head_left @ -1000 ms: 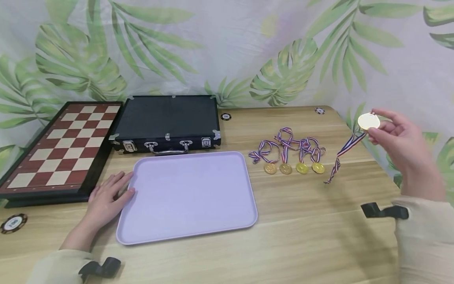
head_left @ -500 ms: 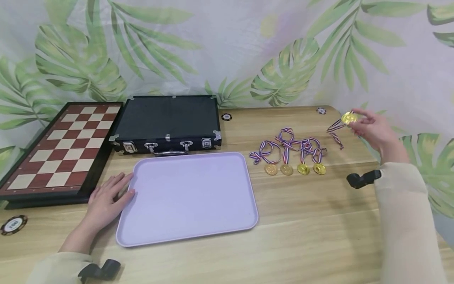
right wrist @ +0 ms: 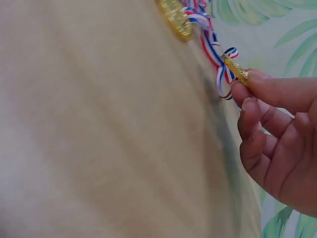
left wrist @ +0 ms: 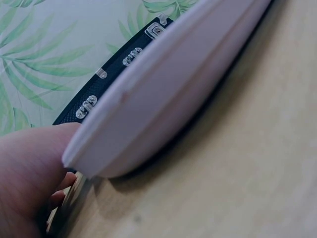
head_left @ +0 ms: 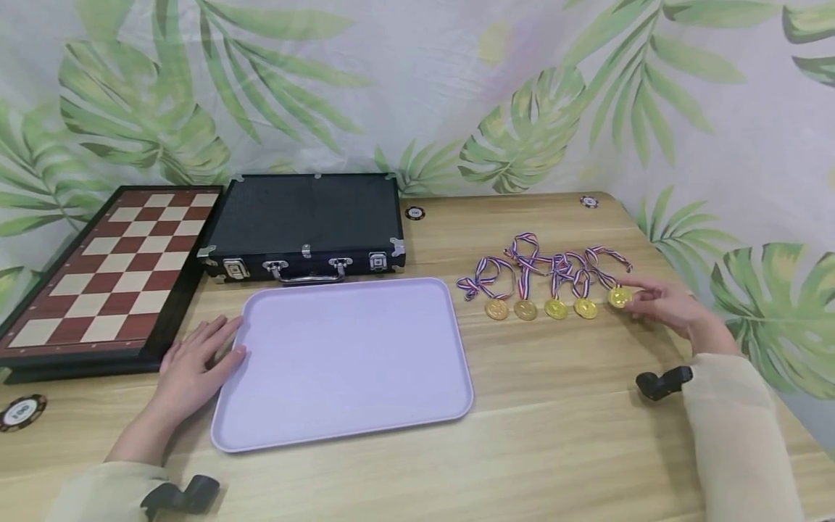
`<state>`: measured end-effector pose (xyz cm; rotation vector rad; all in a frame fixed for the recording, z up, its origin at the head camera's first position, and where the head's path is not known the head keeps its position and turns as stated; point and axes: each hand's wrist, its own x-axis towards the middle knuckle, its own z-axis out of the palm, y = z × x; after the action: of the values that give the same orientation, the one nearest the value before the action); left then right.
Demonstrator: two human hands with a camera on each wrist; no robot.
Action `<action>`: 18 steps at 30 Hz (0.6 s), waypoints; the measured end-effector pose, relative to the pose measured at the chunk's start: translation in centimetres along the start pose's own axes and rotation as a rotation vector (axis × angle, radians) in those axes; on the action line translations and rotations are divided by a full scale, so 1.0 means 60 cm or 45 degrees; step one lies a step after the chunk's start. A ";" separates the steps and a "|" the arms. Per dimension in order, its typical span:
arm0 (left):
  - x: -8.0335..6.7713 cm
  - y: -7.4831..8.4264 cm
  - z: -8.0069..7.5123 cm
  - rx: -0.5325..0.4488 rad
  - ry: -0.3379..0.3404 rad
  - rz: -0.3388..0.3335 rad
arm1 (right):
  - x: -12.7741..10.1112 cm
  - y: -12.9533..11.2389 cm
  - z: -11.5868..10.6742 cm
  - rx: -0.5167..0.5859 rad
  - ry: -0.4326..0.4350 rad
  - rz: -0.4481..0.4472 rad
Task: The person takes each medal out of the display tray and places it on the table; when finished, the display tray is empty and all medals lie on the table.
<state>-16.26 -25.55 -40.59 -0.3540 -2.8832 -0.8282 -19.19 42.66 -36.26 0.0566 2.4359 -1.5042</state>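
Note:
My right hand [head_left: 668, 308] pinches a gold medal [head_left: 620, 296] by its edge, between thumb and fingertips. The medal's striped ribbon [head_left: 607, 257] trails behind it on the table. In the right wrist view the held medal [right wrist: 235, 69] shows edge-on, with the thumb and index finger on its near end. To its left, several more medals [head_left: 556, 309] lie in a row, discs toward me and red, white and blue ribbons behind. My left hand [head_left: 192, 370] rests at the left rim of a lilac tray [head_left: 352, 362], fingers relaxed. In the left wrist view the thumb lies against the tray's rim [left wrist: 138, 94].
A black case [head_left: 306, 217] with metal latches stands behind the tray. At the left lies a red and cream chessboard [head_left: 120, 268]. Poker chips lie on the table: one [head_left: 22, 412] front left, one [head_left: 415, 213] beside the case, one [head_left: 589, 201] at the back right corner.
My right hand has brought the medal left and down from above the right side to the end of the row, and its ribbon now lies spread behind. The left hand stays put.

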 end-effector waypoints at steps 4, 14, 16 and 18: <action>0.000 -0.001 0.000 0.001 -0.002 -0.001 | 0.000 0.008 0.007 -0.075 -0.028 0.029; -0.003 -0.001 0.004 -0.018 0.002 -0.002 | 0.004 0.002 0.018 -0.355 -0.020 -0.048; -0.003 0.000 0.005 -0.024 0.001 0.002 | 0.003 0.002 0.018 -0.362 -0.016 -0.038; -0.001 0.000 0.002 -0.024 -0.010 0.006 | 0.002 0.001 0.017 -0.328 -0.016 -0.029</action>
<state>-16.20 -25.48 -40.71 -0.3663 -2.8824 -0.8560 -19.06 41.80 -36.76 -0.0325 2.6057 -1.1832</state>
